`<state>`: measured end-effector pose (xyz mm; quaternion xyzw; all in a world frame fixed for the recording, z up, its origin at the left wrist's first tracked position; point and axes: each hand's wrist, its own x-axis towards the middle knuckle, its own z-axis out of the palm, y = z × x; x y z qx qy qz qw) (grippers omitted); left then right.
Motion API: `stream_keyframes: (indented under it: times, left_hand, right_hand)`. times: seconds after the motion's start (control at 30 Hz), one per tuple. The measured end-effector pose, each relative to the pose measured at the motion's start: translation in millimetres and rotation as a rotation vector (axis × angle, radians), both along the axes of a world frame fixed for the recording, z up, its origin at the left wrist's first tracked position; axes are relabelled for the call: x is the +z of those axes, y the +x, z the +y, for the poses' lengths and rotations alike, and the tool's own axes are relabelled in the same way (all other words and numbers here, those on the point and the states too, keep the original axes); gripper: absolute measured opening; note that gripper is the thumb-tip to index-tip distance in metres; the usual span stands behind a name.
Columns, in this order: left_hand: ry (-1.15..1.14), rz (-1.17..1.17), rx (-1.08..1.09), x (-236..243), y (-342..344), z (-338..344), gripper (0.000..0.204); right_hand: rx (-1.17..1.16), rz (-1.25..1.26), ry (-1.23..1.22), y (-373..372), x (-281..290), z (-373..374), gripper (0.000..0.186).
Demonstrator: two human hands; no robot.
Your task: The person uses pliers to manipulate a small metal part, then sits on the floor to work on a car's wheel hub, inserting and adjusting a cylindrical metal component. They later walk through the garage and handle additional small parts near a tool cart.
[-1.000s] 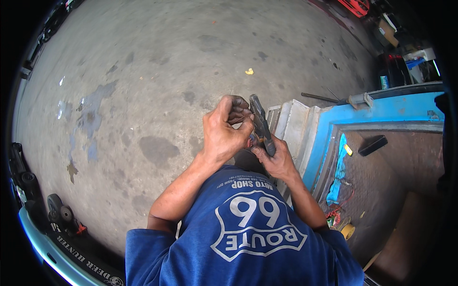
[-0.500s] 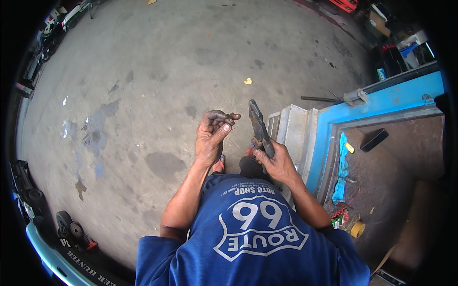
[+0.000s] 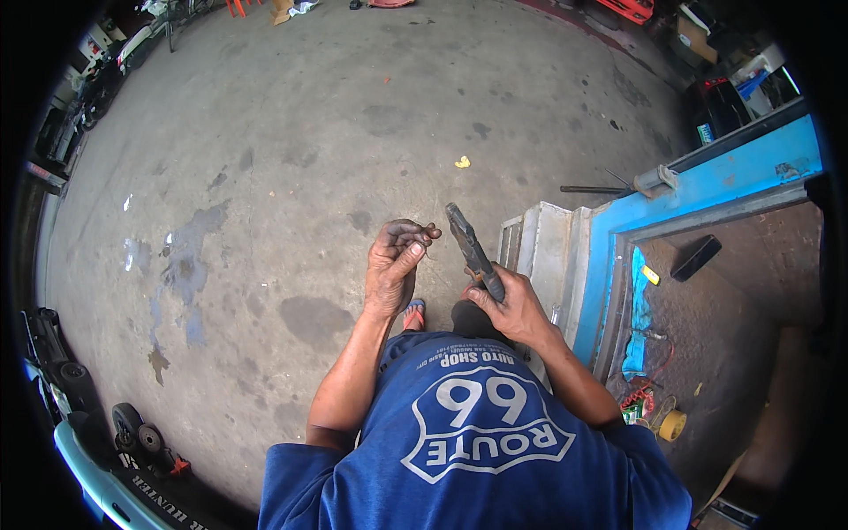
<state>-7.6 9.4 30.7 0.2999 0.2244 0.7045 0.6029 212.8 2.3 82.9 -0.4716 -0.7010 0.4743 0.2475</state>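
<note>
My blue shirt (image 3: 481, 433) bears pale words and a two-digit number within a shield outline, upside down to me, smaller print towards my waist; pale capitals mark a dark band (image 3: 163, 502) at lower left.

A single fisheye camera, the left one of a side-by-side pair, is sitting on the person's head and is looking steeply down and forward. From above, it is taking in the shirt (image 3: 371, 450) at close range along the lower middle, with the left hand (image 3: 389, 269) and right hand (image 3: 517, 309) appearing near the centre. Beyond them, the floor (image 3: 291, 159) is stretching away toward the top. The blue frame (image 3: 733, 170) is standing at the right, while a dark round border is closing off the corners.
</note>
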Motion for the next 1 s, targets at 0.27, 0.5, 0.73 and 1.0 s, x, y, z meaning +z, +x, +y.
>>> stream_keyframes:
  times: [0.27,0.5,0.73,1.0]
  left_hand:
    - [-0.020,-0.005,0.002,3,0,-1,0.025]
    - [-0.026,-0.025,-0.012,3,1,-1,0.025]
    - [-0.023,-0.045,-0.022,-1,0,0,0.024]
    - [-0.050,-0.120,-0.027,-4,-1,0,0.027]
  right_hand:
    - [0.051,-0.079,0.094,-1,8,0,0.034]
    - [0.074,-0.101,0.087,-3,12,0,0.038]
    - [0.028,-0.110,0.068,1,2,0,0.040]
    - [-0.457,-0.673,0.001,73,-71,27,0.071]
